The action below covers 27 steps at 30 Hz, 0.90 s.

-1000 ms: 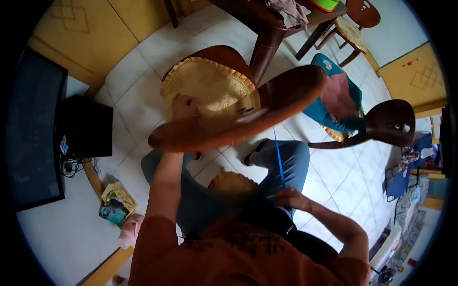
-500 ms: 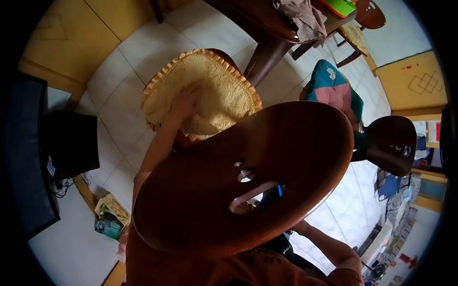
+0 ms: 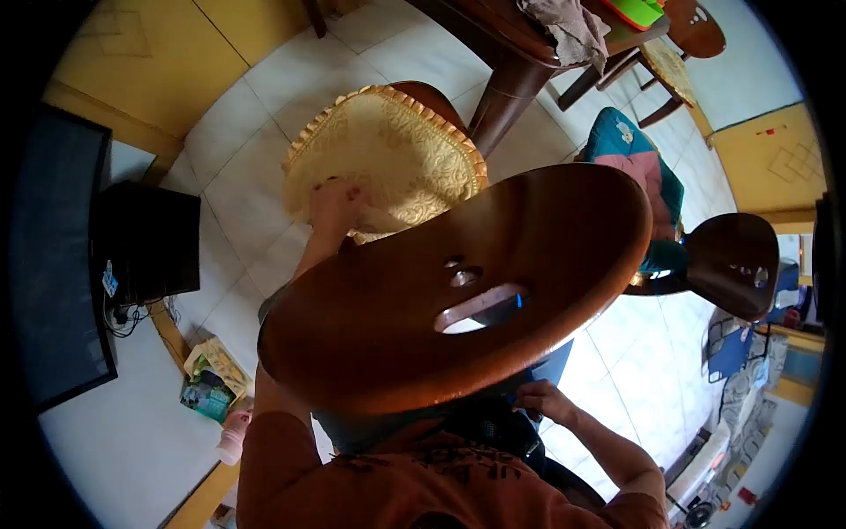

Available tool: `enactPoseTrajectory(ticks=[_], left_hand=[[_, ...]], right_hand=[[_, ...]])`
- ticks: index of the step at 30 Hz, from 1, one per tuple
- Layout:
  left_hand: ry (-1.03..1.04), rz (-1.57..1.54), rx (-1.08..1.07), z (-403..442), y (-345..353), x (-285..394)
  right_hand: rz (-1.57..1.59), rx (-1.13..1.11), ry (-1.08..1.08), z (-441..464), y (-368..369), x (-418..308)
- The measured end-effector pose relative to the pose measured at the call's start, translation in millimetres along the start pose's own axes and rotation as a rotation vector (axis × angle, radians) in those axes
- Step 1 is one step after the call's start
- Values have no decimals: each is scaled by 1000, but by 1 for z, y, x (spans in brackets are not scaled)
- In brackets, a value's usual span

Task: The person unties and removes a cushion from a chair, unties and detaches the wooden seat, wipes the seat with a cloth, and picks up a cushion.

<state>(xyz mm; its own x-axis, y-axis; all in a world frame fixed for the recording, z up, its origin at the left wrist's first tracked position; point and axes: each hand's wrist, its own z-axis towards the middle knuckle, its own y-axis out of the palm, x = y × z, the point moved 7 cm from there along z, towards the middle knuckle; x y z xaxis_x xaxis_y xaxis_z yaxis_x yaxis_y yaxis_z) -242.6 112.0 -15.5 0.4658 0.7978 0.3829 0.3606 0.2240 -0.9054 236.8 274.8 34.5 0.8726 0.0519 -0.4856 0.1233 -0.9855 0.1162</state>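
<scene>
A cream seat cushion [image 3: 401,150] with a gold ruffled edge lies on the seat of a dark wooden chair. My left hand [image 3: 337,204] is on the near left part of this cushion, its fingers bent and bunched against the fabric. The chair's curved brown backrest [image 3: 379,326], pierced by a slot and two round holes, rises between me and the seat and hides the cushion's near edge. Beside my waist, my right hand [image 3: 546,401] is loosely closed near a dark item at my front; what its fingers hold, if anything, cannot be made out.
A dark wooden table [image 3: 520,75] bearing a grey cloth [image 3: 573,31] and a green tray [image 3: 636,11] stands ahead. To the right is another chair [image 3: 736,264] with a green and pink cushion [image 3: 639,167]. A black box [image 3: 150,238] and cables are at left.
My left hand has slid nearer to me over the cushion, its fingers going from spread to bunched. My right hand has come further into sight. The view has shifted slightly.
</scene>
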Motion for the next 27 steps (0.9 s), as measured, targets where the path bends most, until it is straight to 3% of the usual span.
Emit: enactPoseTrajectory(ticks=[1,2,3,4,5,6,7,8,9,10,11,12,14,17,21,22,23,25,26,27], left_hand=[[10,57,321,-14,-21,0],[23,111,641,-30,-40,2],[25,110,645,-31,-43,0],[-33,171,686,-33,-49,-5],[-92,233,725,-34,-56,-11],[-90,234,725,-29,-61,-15],[-259,-5,505,-13,-54,-37],[-419,-242,276,-1,-39,-52],[-416,-244,276,7,-38,-55],[-494,-169,143,17,-26,-60],[-570,-91,11,24,-13,-66],[-569,-91,12,31,8,-78],[-176,216,34,48,53,-75],[-126,307,-131,24,23,-1],[-67,228,-143,41,28,-11],[11,214,-123,48,27,-13],[90,201,-101,53,22,-14],[79,188,-122,65,14,-18],[79,170,-149,70,12,-18],[68,166,-157,74,10,-22]], right_hand=[[-4,1,-6,3,-1,4],[-246,72,-237,8,-7,-4],[-488,144,-465,6,-9,-12],[-589,163,-394,6,-15,-27],[-488,211,-200,1,-32,-41],[-448,330,-316,12,-57,-27],[-611,417,-437,15,-80,-44],[-521,605,-529,10,-102,-71],[-362,690,-542,19,-128,-80],[-222,724,-795,40,-164,-88],[-184,794,-717,55,-187,-104],[-158,835,-668,77,-205,-123],[-157,885,-639,125,-236,-159],[-202,893,-564,199,-261,-198],[-294,771,-366,274,-261,-218],[-868,748,-534,268,-238,-234],[-873,739,-543,268,-232,-237],[-1265,643,-612,272,-219,-240],[-1265,756,-767,287,-230,-230],[-1266,741,-767,282,-220,-236]])
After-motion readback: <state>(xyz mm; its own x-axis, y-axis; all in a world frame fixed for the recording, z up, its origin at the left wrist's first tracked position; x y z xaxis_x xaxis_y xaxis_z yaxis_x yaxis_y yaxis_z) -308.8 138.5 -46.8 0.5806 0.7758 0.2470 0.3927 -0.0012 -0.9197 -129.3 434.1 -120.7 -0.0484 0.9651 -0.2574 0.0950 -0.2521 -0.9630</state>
